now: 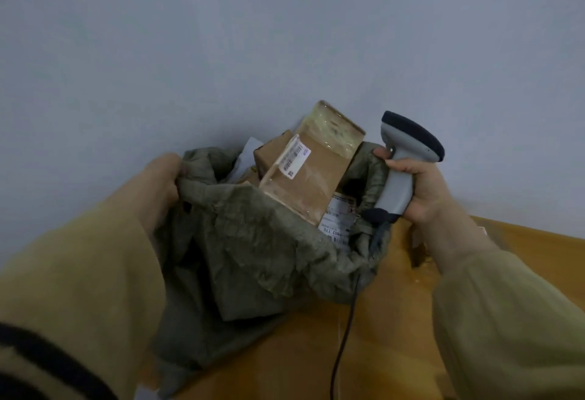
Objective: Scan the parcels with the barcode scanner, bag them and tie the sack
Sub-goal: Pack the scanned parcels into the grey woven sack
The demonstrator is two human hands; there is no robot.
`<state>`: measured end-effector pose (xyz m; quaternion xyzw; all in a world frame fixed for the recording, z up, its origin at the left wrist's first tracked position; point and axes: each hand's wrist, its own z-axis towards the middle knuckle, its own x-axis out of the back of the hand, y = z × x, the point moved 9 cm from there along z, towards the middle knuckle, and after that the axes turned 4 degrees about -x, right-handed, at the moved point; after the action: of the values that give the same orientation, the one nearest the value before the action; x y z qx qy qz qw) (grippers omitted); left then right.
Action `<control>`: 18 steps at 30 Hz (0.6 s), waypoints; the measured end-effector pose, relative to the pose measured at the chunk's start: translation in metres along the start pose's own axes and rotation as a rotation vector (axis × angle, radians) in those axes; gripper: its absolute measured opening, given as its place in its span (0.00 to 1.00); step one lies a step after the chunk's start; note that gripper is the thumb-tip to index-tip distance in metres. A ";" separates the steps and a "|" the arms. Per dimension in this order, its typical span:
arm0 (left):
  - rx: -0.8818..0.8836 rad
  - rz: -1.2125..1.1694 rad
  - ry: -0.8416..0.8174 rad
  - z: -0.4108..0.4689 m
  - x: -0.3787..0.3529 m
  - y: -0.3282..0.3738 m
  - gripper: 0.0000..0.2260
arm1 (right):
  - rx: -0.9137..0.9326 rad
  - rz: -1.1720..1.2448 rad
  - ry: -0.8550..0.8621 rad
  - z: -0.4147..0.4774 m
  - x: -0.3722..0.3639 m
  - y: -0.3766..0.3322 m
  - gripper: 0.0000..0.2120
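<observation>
Where the tan sleeve (79, 273) ends at the left, the left hand (164, 178) grips the rim of the olive-green sack (253, 241), its fingers curled round a fold of the cloth. The sack stands open on the wooden table (427, 352), crumpled and slumped toward the camera. Parcels fill its mouth. A small brown box (269, 154) sits toward the back, with something white (245, 159) behind it. In front of that, a larger cardboard box (316, 178) sticks up tilted out of the opening, shiny tape on its upper end and a white barcode label (296, 159) on its near face. Just right of it, lower in the sack, lies a white parcel (337, 219) with printed text. Close against the sack's right rim, the right hand (424, 190) is wrapped round the handle of the grey barcode scanner (402, 171), whose dark-capped head rises above the fingers. A black cable (345, 330) runs from its base down across the table to the bottom edge. A plain pale wall (221, 35) fills the background.
</observation>
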<state>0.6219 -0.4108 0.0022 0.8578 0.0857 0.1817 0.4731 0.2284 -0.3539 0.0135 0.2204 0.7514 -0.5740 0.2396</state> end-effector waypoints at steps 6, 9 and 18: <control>0.011 0.048 -0.208 -0.027 0.004 0.014 0.12 | -0.001 -0.161 -0.010 0.002 -0.062 -0.016 0.05; -0.141 -0.140 -0.084 -0.024 0.023 0.043 0.19 | 0.000 -0.210 0.102 0.004 -0.077 -0.022 0.05; -0.694 -0.550 -0.212 -0.084 0.055 0.182 0.08 | 0.405 0.056 -0.228 -0.042 -0.196 -0.089 0.10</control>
<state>0.6345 -0.4254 0.2095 0.6078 0.1956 -0.0213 0.7694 0.3246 -0.3457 0.2108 0.2185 0.5827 -0.7272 0.2896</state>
